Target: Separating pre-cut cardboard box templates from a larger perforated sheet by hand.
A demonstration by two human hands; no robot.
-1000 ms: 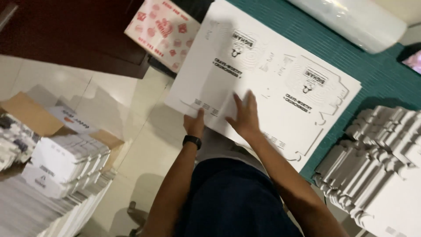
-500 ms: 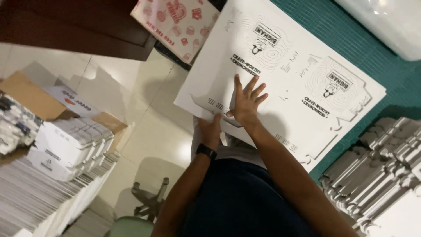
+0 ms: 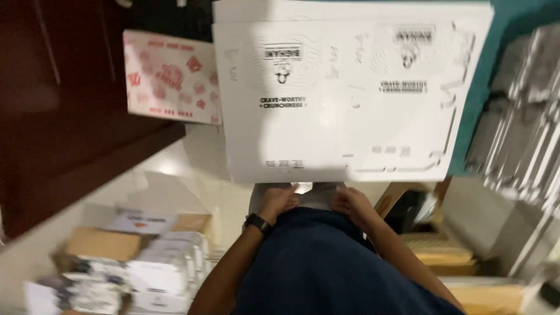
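A stack of large white die-cut cardboard sheets (image 3: 350, 99) with black print lies on a teal table (image 3: 472, 116) in front of me. My left hand (image 3: 277, 201), with a black watch on its wrist, and my right hand (image 3: 350, 201) are drawn back to my waist just below the sheets' near edge. Their fingers curl toward a small grey-white patch (image 3: 309, 195) between them. Motion blur hides whether either hand grips it. My dark blue clothing fills the bottom centre.
A pink-and-white patterned box (image 3: 169, 79) lies left of the sheets beside dark wooden furniture (image 3: 58, 116). Rows of folded white boxes (image 3: 519, 116) line the right. An open brown carton with white boxes (image 3: 146, 262) stands on the tiled floor at lower left. Brown cartons (image 3: 443, 251) sit at lower right.
Both hands have left the top of the sheets and pulled back to my waist. The view has swung, so the sheets now lie square across the top.
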